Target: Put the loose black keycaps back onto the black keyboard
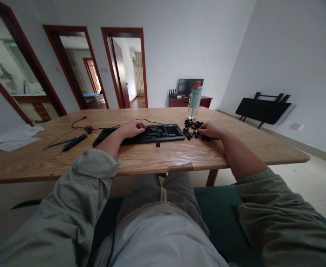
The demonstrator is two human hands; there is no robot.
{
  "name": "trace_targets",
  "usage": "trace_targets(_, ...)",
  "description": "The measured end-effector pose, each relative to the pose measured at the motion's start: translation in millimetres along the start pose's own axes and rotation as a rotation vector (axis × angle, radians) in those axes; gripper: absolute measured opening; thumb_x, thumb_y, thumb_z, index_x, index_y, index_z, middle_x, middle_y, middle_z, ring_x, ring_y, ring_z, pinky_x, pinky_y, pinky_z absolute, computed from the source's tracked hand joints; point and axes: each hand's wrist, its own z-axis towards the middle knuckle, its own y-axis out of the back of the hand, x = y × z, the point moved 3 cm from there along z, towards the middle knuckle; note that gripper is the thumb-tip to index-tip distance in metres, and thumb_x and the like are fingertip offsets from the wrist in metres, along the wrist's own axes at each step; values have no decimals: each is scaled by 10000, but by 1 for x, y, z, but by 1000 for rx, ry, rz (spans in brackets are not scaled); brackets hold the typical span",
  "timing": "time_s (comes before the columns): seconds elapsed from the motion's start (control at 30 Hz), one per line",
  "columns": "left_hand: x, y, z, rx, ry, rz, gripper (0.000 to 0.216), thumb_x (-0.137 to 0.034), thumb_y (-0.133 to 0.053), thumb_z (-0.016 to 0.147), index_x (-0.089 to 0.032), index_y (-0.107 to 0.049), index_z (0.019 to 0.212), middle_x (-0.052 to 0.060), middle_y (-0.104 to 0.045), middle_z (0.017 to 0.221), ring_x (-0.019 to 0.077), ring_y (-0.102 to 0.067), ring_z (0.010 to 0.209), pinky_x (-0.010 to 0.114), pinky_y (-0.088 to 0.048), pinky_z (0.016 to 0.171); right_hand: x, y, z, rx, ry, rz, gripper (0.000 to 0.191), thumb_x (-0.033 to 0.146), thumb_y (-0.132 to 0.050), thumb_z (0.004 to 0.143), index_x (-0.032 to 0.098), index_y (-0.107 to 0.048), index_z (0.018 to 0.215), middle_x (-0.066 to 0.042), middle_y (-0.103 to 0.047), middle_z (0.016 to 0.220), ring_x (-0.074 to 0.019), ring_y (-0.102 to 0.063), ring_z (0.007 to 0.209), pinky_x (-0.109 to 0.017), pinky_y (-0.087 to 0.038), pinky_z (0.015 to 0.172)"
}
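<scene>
A black keyboard (163, 134) lies across the wooden table, with many key positions looking dark and bare. My left hand (132, 128) rests on its left half, fingers stretched over the keys and partly hidden behind the thumb side. Just right of the keyboard is a loose pile of black keycaps (190, 128). At the pile's right side, my right hand (211, 130) has its fingertips drawn together in a pinch among the keycaps; whatever sits between them is too small to make out. One single keycap (157, 145) lies in front of the keyboard.
A clear bottle with a red cap (195, 100) stands behind the pile. On the left are a black-handled tool (74, 143), a thin blue tool (63, 142), a cable (88, 129) and white tissues (15, 136). Tape (181, 167) covers part of the table's front edge.
</scene>
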Motion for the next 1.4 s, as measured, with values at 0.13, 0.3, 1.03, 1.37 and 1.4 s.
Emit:
trace_targets(0.13,1,0,1,-5,-10,7,358,-399,-581,786,-178,-714,1034,54,-731,951,200,-658,844,303,-508,784,-2,3,1,-19,-4,30,337,444,-568,922,168,-757,951,-71,-727,760,-158,-585,592,-259,-379,528)
trace_targets(0.3,1,-1,2,4,-2,-13,382,-416,-577,783,-166,-713,1037,56,-729,939,189,-656,837,286,-503,768,-14,11,4,-136,-47,63,271,391,-600,899,169,-749,940,-65,-733,792,-161,-617,631,-254,-395,552)
trace_targets(1.03,3,-1,1,-3,-12,-11,357,-409,-582,781,-186,-712,1028,55,-735,960,200,-664,855,291,-503,769,-14,1,6,-91,-120,39,218,381,-732,764,185,-735,860,-64,-752,805,-164,-636,637,-241,-393,494)
trace_targets(1.37,1,-1,1,9,-14,-26,338,-392,-578,777,-192,-707,1017,50,-737,949,199,-662,864,295,-509,781,-5,2,1,-93,-107,-7,215,359,-660,827,165,-743,866,-82,-741,781,-159,-621,604,-249,-383,497)
trace_targets(1.4,1,-1,1,7,-14,-27,340,-394,-580,775,-193,-708,1016,49,-737,942,200,-662,864,295,-508,776,-5,3,1,-97,-104,2,225,364,-653,836,163,-747,872,-85,-741,779,-157,-618,594,-249,-383,494)
